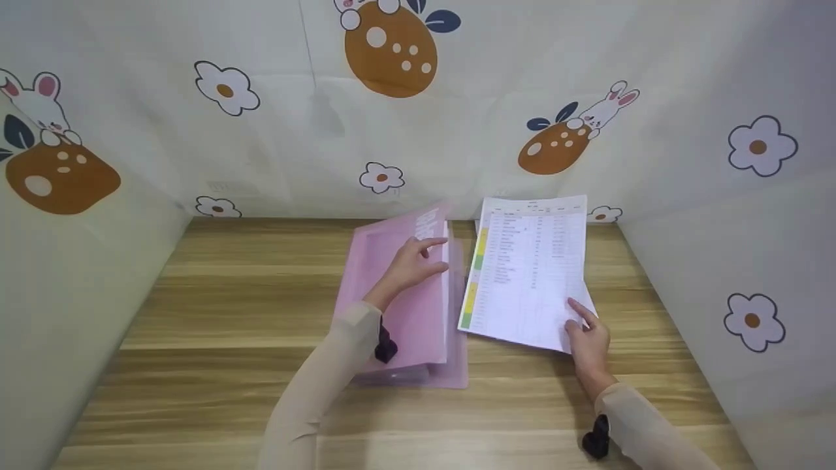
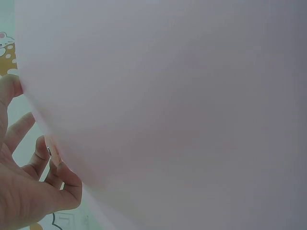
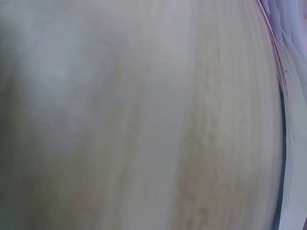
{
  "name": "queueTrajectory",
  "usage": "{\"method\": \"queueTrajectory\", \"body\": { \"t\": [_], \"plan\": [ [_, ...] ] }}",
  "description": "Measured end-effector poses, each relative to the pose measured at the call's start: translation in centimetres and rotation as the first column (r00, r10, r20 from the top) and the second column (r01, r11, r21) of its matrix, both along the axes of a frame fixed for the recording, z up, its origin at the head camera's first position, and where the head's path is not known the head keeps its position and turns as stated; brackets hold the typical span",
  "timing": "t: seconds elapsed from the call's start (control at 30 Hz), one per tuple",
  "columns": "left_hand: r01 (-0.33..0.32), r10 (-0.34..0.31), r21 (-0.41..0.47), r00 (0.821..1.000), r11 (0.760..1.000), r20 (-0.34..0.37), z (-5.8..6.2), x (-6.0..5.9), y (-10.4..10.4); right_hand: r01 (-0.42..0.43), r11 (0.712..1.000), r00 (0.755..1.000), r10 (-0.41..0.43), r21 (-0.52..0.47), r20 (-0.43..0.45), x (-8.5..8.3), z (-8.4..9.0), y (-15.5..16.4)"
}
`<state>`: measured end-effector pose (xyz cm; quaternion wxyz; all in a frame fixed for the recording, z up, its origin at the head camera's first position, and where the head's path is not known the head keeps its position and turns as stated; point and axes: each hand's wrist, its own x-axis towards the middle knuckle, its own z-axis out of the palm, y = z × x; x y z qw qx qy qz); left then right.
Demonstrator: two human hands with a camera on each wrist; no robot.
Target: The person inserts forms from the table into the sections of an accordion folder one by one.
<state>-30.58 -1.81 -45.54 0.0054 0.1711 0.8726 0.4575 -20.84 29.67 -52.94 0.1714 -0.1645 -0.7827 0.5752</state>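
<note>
A pink folder [image 1: 392,300] lies on the wooden table, its cover raised at the right edge above a lower pink layer. My left hand [image 1: 411,262] is at that right edge, index finger and thumb apart over it. In the left wrist view, the bent fingers of the left hand [image 2: 38,172] meet the edge of the pale pink cover [image 2: 168,105]. My right hand [image 1: 591,343] holds printed sheets [image 1: 522,281] by their lower right edge. The top sheet bears a table with yellow and green blocks along its left side. In the right wrist view, that hand is out of sight.
The wooden table [image 1: 215,313] extends around the folder and sheets. A pale cloth backdrop [image 1: 281,143] with rabbits, orange fruits and flowers rises behind and at both sides. A dark device is worn on each wrist.
</note>
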Motion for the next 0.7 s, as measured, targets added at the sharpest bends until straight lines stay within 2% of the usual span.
{"method": "queueTrajectory", "body": {
  "t": [0.27, 0.7],
  "plan": [
    [-0.014, 0.014, -0.021, 1.0, 1.0, 0.015, 0.1, 0.0, 0.0, -0.015, 1.0, 1.0, 0.015, 0.001, 0.016, 0.0, -0.3, -0.9],
    [-0.016, 0.016, -0.021, 1.0, 1.0, 0.015, 0.0, 0.0, 0.0, -0.091, 0.995, 0.991, 0.094, -0.035, 0.092, 0.2, -0.4, -2.0]
  ]
}}
